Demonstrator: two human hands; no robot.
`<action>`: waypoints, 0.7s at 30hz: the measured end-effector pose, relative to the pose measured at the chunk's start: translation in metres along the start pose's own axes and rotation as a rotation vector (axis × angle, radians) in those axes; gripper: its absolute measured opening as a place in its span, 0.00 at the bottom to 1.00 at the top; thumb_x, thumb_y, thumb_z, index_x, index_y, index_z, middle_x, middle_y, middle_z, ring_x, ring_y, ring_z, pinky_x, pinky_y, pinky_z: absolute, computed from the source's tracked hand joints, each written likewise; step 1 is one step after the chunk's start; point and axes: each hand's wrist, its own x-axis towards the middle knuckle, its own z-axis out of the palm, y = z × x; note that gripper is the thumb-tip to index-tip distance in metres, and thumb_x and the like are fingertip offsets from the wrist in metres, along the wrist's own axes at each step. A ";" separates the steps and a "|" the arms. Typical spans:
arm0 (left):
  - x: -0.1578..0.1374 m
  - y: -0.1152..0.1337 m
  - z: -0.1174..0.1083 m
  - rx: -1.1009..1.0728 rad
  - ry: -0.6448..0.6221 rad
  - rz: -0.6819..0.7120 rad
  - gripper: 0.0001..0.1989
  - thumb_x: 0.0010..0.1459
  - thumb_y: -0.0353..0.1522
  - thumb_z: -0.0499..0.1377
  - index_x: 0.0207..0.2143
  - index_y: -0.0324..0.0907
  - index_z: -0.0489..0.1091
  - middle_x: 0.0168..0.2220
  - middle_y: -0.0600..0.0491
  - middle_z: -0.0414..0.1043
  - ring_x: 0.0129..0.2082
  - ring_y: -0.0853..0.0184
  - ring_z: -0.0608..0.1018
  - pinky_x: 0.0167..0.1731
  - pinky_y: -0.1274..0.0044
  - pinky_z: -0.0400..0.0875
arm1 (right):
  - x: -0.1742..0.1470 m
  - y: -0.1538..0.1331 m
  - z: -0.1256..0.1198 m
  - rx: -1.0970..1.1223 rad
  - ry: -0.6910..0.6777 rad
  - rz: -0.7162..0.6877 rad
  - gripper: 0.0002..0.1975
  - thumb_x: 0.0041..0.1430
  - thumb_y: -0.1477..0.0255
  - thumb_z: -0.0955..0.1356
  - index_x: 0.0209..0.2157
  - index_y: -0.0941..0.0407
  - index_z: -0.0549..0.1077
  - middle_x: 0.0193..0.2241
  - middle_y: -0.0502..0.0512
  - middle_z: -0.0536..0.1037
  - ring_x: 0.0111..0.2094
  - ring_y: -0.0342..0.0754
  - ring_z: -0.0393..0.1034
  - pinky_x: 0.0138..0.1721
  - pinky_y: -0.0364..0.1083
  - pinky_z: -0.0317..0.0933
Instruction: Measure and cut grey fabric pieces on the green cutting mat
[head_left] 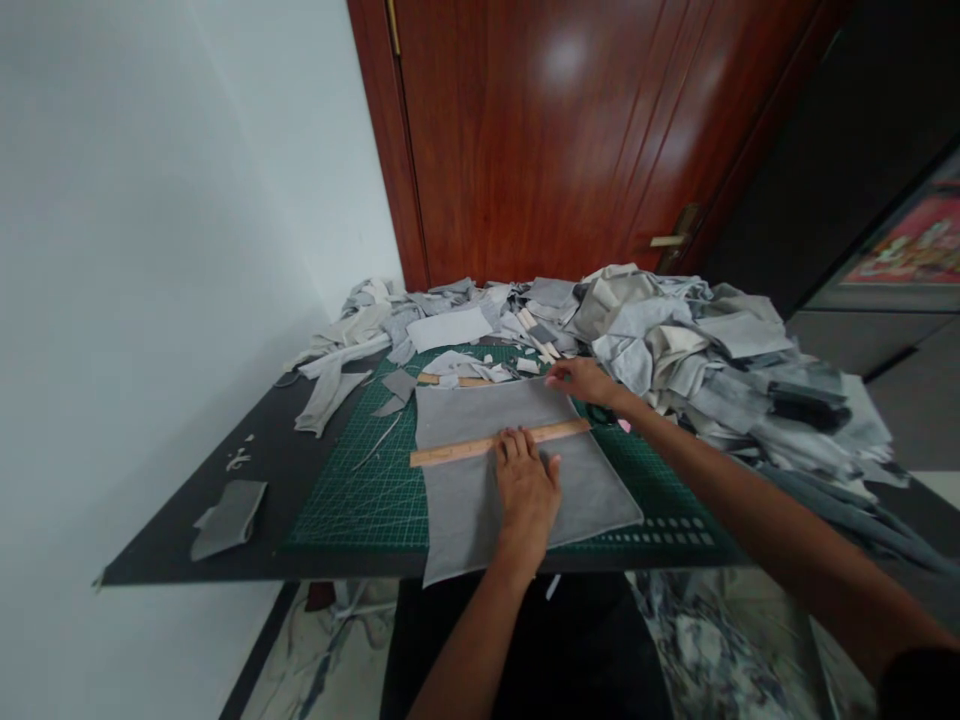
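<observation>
A grey piece of cloth lies spread on the green cutting mat, its near edge hanging slightly past the table edge. Across its middle runs a wooden ruler. My left hand rests flat on the cloth, fingertips on the ruler, fingers extended. At the far right corner of the cloth, my right hand has its fingers drawn together in a pinch at the edge. Its fingertips are small in view and partly hidden. A dark round object, partly covered, sits just below the right wrist.
Heaped fabric scraps line the back and right of the dark table. A second wooden strip lies beyond the cloth among offcuts. A folded grey scrap is at the left. A white wall and brown door bound the table.
</observation>
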 end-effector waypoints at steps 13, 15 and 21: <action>0.040 -0.124 -0.039 -0.166 -0.119 0.293 0.14 0.66 0.32 0.54 0.51 0.42 0.73 0.49 0.48 0.74 0.53 0.59 0.72 0.56 0.69 0.66 | -0.084 0.066 -0.011 -0.196 0.195 0.187 0.14 0.66 0.67 0.66 0.49 0.59 0.74 0.46 0.64 0.79 0.47 0.54 0.75 0.50 0.49 0.64; 0.043 -0.138 -0.039 -0.161 -0.101 0.290 0.12 0.66 0.33 0.55 0.47 0.43 0.74 0.47 0.49 0.75 0.51 0.59 0.72 0.54 0.69 0.66 | -0.094 0.062 -0.006 -0.292 0.129 0.186 0.15 0.66 0.65 0.66 0.47 0.59 0.75 0.46 0.64 0.77 0.46 0.55 0.75 0.50 0.49 0.64; 0.049 -0.179 -0.045 -0.056 -0.093 0.221 0.14 0.67 0.34 0.51 0.47 0.42 0.74 0.47 0.47 0.74 0.50 0.57 0.72 0.54 0.68 0.65 | -0.098 0.040 0.003 -0.483 0.066 0.303 0.18 0.66 0.66 0.65 0.50 0.64 0.73 0.49 0.72 0.75 0.53 0.62 0.69 0.54 0.53 0.61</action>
